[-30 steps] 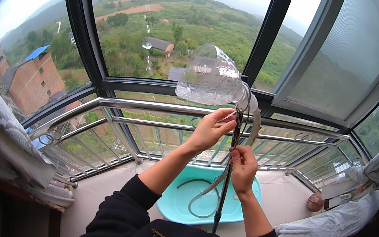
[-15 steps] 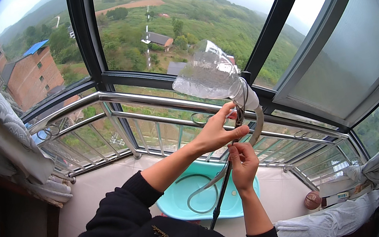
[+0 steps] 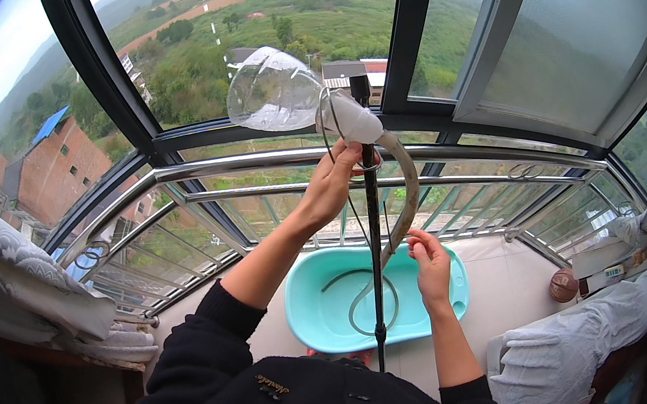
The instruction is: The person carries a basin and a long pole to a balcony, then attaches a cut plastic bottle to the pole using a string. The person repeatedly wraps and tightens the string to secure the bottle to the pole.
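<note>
My left hand [image 3: 335, 181] is raised and shut around the top of a thin black pole [image 3: 377, 278], just under a white wrapped neck [image 3: 353, 119]. Above that neck sits a clear plastic container [image 3: 272, 92], held against the window. From the neck a grey hose [image 3: 409, 180] curves down into a turquoise tub [image 3: 311, 305] on the floor. My right hand [image 3: 432, 265] hovers lower, to the right of the pole. Its fingers are loosely apart, with the tips beside the hose, and it holds nothing.
A shiny metal railing [image 3: 250, 163] runs across in front of dark-framed windows [image 3: 414, 27]. Patterned cloth [image 3: 5, 278] hangs over the railing at left. White fabric [image 3: 582, 339] lies at lower right, next to a small brown round object [image 3: 561, 285].
My left hand has lifted the clear container and hose neck higher up the pole. My right hand has come off the pole and hose and dropped lower to the right.
</note>
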{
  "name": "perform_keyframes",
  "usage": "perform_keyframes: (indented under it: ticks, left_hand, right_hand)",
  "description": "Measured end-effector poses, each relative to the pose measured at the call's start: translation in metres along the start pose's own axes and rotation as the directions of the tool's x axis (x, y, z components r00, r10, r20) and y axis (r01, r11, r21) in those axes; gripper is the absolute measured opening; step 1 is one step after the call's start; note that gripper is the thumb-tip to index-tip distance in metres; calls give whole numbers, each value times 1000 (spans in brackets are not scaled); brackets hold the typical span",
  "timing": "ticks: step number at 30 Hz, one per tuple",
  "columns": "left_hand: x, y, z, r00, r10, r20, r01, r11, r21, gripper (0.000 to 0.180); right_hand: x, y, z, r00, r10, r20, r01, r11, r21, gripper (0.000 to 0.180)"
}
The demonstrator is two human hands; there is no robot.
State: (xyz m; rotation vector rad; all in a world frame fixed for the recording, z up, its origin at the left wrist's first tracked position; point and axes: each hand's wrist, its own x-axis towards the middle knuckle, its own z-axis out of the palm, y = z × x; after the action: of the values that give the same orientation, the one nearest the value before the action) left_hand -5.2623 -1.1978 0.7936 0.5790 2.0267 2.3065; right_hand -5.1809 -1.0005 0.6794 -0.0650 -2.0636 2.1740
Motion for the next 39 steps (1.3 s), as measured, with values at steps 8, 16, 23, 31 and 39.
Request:
perform_keyframes:
  ticks: [8,16,23,31,39]
  left_hand:
    - [-5,10,6,1000,10,14,-9,999,-43,38]
    - [-9,14,13,999,32,-26,-31,999,37,37]
    - [-9,11,13,999,21,-32,-17,994,107,39]
    - [-7,7,9,993,103,-55,-84,959,270,59]
    - [-8,18,21,980,157,-126,-145,985,96,54]
  right_hand:
    - [-15,9,10,993,-58,102,49,995,92,35]
    - [-19,-38,28,615,-762,202,700,410,-585,36]
    - [-13,-72,60,854,-499,149,443,547,-710,48]
    - [-7,-61,51,925,-375,62,366,833,-414,26]
    - [-7,-31,26,935,-275,-223,297,953,68,18]
